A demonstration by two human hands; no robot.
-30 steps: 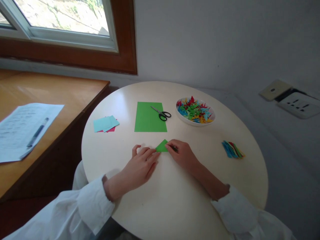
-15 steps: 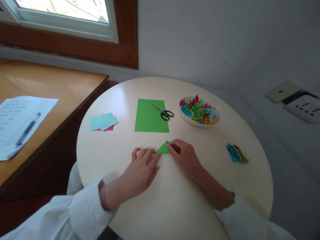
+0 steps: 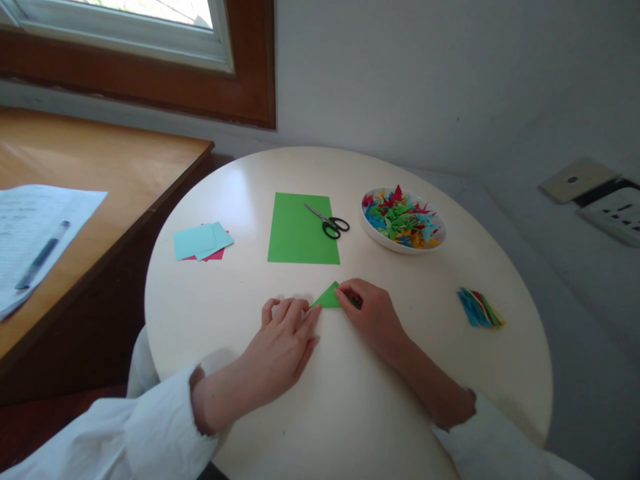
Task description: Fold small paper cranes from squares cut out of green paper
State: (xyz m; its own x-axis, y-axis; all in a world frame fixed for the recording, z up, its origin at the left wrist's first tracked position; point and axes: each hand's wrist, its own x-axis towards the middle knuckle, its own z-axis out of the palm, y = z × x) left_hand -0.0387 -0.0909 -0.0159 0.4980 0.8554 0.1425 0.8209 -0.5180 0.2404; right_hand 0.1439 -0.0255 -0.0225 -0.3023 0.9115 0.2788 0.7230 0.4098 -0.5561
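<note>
Left hand: palm down, fingers loosely bent, gripping nothing; its fingertips touch the triangle's left corner. Too light a press could let that corner slip.
Right hand: thumb and forefinger pinch the triangle's right side, other fingers curled. I cannot tell what the dark green bit among them is. A sideways tug could skew or crease the paper.
Triangle: green, on the table between the hands; layers creased while out of line would leave a crooked fold.
Strips: bunched right of the right hand; a sleeve brush could scatter them.
Scissors: lying on the green sheet; a bump could drag both.
Bowl: beyond, full of bright folded pieces; a knock could spill some.
Window: less shows than a half-second ago, as the view has tipped down; grip and triangle look nearly unchanged.
</note>
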